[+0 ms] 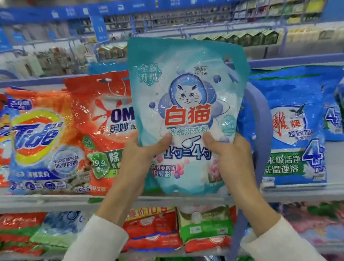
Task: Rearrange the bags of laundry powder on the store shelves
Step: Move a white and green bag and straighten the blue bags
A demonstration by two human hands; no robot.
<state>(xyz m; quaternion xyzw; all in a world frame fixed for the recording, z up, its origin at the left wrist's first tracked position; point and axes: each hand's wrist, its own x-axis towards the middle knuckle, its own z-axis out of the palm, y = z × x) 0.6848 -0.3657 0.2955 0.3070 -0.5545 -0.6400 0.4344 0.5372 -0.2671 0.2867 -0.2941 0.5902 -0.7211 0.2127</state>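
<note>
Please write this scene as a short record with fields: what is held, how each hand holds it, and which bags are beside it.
held item: teal cat-logo bag, upright, before the shelf
left hand: grips its lower left side, thumb on front
right hand: grips its lower right side, thumb on front
on its left: orange Tide bag, red OMO bag
on its right: blue bag

Blue signage, distant stocked shelves
</note>
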